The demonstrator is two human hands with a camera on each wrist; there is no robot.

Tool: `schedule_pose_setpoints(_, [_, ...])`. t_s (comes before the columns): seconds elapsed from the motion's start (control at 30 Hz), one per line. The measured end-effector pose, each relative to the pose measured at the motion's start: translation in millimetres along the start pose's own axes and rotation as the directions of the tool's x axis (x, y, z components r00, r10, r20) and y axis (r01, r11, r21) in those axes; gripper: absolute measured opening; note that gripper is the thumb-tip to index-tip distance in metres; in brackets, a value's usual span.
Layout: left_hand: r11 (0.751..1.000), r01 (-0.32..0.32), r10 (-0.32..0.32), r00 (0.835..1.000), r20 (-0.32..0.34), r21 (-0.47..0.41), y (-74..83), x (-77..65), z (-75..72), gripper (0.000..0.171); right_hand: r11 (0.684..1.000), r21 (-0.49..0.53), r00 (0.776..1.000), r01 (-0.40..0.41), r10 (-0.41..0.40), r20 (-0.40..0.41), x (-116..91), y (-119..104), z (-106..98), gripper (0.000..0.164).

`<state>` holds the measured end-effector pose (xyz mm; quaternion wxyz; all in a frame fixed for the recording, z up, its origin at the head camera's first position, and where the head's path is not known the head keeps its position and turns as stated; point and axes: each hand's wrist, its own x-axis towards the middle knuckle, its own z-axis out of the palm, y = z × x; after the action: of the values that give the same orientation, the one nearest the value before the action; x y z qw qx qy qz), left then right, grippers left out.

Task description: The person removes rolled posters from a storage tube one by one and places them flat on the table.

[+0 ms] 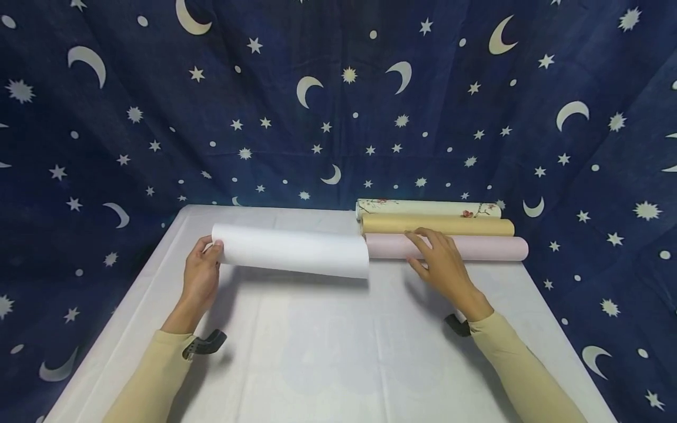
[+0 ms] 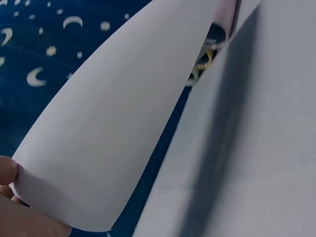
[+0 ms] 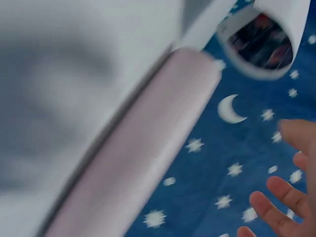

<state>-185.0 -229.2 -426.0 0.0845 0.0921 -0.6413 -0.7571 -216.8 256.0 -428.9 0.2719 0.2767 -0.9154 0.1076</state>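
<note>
A dark blue cloth (image 1: 338, 135), printed with pale moons, stars and dots, hangs behind and on both sides of the desk (image 1: 317, 335), which is covered in white.

Two sleeves in pale yellow, the left (image 1: 150, 376) and the right (image 1: 529, 364), reach in from the near edge.

The white roll (image 1: 291, 252) is raised above the left and middle part of the desk, tilted slightly down to the right, its shadow below it. The right wrist view shows a dark inside with reddish patches through its open end.

At the back right lie three rolls side by side: the pink roll (image 1: 492, 248) nearest, the yellow roll (image 1: 438, 223) behind it, and the floral roll (image 1: 428, 208) farthest.

The right hand (image 1: 444, 264) has its fingers apart, holding nothing, over the pink roll; the left hand (image 1: 202, 270) pinches the left end of the white roll between thumb and fingers.

Smallest are the black wrist pieces (image 1: 206, 343), one at each cuff.
</note>
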Motion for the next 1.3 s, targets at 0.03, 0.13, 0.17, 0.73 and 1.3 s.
schedule_pose_setpoints(0.03, [1.000, -0.009, 0.009, 1.000, 0.001, 0.003, 1.7, -1.4, 4.1, 0.024, 1.000, 0.011, 0.999, 0.018, -0.018, -0.030, 0.6, -6.4, -3.3, 0.056])
schedule_pose_setpoints(0.13, [0.999, -0.031, 0.030, 1.000, 0.005, 0.012, 6.3, -5.3, 17.2, 0.025, 0.996, 0.035, 0.992, 0.080, -0.076, -0.096, 3.7, -26.5, -11.4, 0.052])
schedule_pose_setpoints(0.17, [0.999, -0.037, 0.037, 0.999, 0.002, 0.028, 7.6, -6.4, 22.2, 0.025, 0.994, 0.039, 0.989, 0.102, -0.097, -0.111, 4.9, -32.7, -13.1, 0.051])
schedule_pose_setpoints(0.73, [0.993, -0.117, 0.117, 0.989, 0.089, -0.009, 13.1, -23.5, 83.2, 0.022, 0.969, -0.094, 0.973, 0.229, -0.229, 0.006, 23.9, -77.0, -5.9, 0.080])
schedule_pose_setpoints(1.3, [0.927, -0.372, 0.370, 0.928, -0.047, -0.056, 11.9, -21.3, 82.2, 0.034, 0.989, 0.143, 1.000, -0.031, 0.031, -0.001, 24.2, -65.1, -4.0, 0.069])
